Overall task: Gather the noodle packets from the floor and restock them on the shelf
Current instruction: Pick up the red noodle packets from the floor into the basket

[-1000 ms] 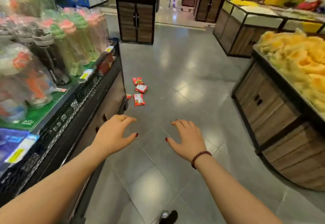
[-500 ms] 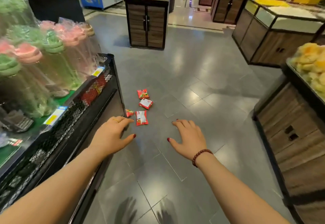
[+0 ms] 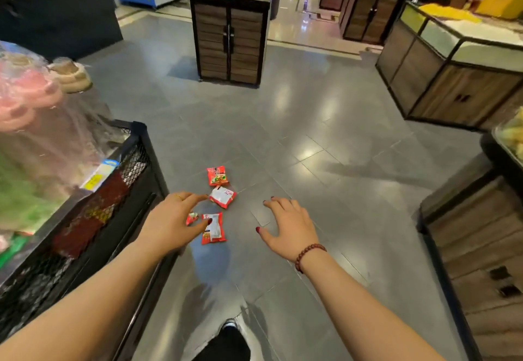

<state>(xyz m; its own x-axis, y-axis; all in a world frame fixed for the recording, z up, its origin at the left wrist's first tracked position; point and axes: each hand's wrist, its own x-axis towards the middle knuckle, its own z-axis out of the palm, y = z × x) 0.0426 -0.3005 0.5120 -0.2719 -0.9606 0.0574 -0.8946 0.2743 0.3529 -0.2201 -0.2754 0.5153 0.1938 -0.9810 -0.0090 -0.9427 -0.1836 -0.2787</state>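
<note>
Several red noodle packets lie on the grey tiled floor beside the black mesh shelf (image 3: 135, 159) on the left. One packet (image 3: 217, 176) lies farthest, a second (image 3: 223, 196) just nearer, a third (image 3: 213, 229) nearest, and a small one (image 3: 192, 218) is partly hidden behind my left hand. My left hand (image 3: 172, 219) hovers open above the packets, fingers relaxed, holding nothing. My right hand (image 3: 288, 227) is open too, spread to the right of the packets, with a bead bracelet on its wrist.
The shelf holds wrapped pink and green goods (image 3: 31, 97) and red packets behind its mesh. A wooden cabinet (image 3: 229, 40) stands ahead in the aisle. Wooden produce stands (image 3: 441, 74) line the right side. My foot (image 3: 230, 329) shows at the bottom.
I have walked closer to the packets; they now lie right under and between my hands. Both hands stay open and empty.
</note>
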